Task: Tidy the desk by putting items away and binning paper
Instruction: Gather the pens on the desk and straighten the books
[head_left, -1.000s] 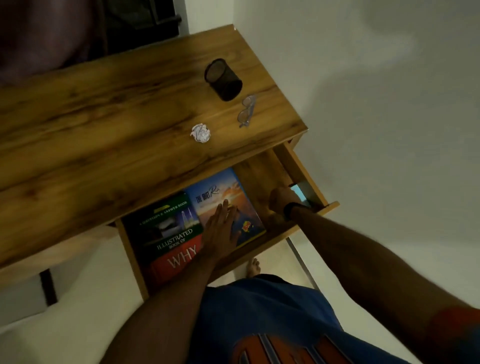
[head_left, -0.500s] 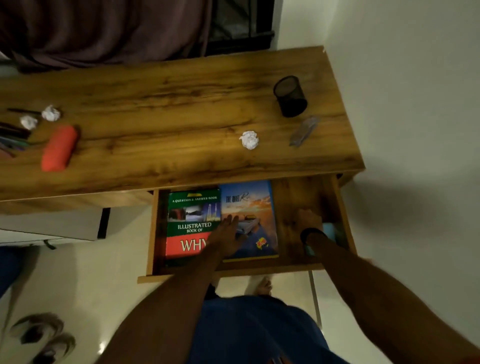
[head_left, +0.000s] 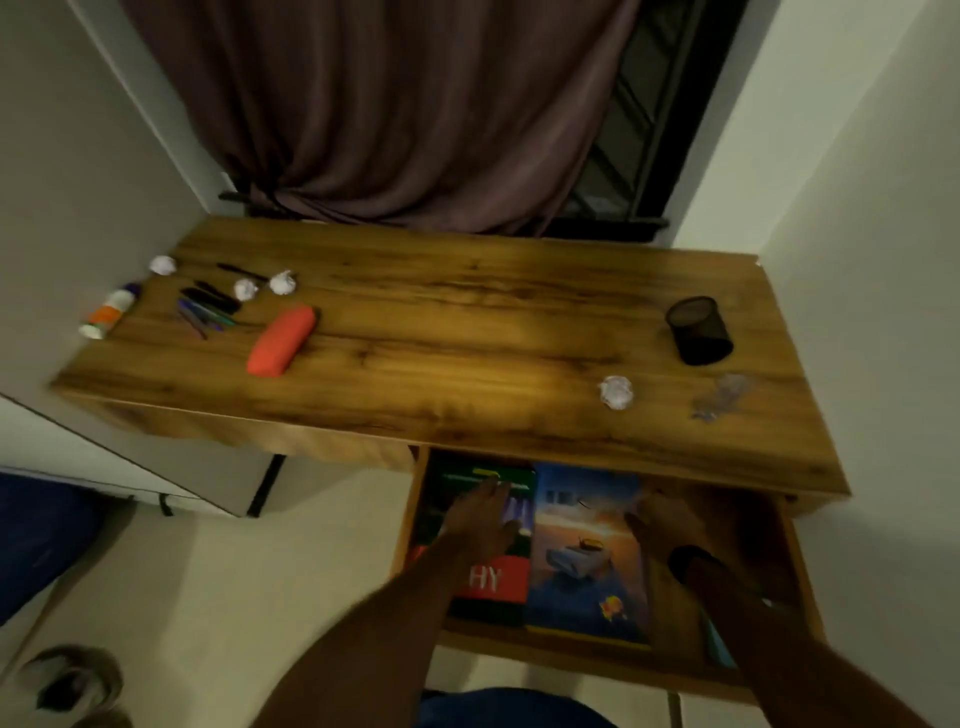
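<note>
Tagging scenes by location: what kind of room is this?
Likely a bedroom or home study corner. A wooden desk stands against a curtained window, its open drawer holds books, and pens lie on the desktop.

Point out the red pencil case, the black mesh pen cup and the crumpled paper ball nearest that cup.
red pencil case (head_left: 282, 339): head view, middle of its top.
black mesh pen cup (head_left: 700, 332): head view, mesh side wall.
crumpled paper ball (head_left: 616, 392): head view, its centre.

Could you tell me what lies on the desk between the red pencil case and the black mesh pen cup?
Nothing: in the head view, the desk is bare wood between the red pencil case and the black mesh pen cup.
</note>
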